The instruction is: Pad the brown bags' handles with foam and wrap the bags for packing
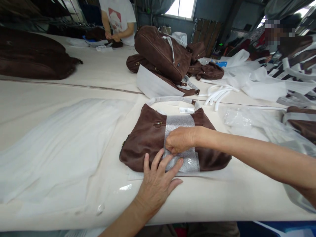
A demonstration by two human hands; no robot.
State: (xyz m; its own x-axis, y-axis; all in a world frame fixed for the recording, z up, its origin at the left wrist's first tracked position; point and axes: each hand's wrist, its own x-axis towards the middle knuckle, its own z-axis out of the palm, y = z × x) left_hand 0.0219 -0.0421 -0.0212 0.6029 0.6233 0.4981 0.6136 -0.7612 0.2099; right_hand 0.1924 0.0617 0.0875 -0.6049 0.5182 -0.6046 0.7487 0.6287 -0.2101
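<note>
A brown handbag (143,141) lies flat on the pale table, its wrapped handle (170,98) pointing away from me. Around its middle runs a grey speckled wrapping band (179,121). My left hand (159,176) rests with fingers spread on the bag's lower part and the band's near edge. On the band, my right hand (181,140) is closed, fingers curled under; whatever it may hold is hidden. Beside the handle sits a white tag (186,110). A thin white sheet shows under the bag's near edge.
Translucent plastic sheets (59,148) cover the table's left side. Brown bags (163,52) are piled beyond the handbag, near white tubes (218,95). More plastic (249,121) and another wrapped bag (302,123) lie right. Two people stand across the table.
</note>
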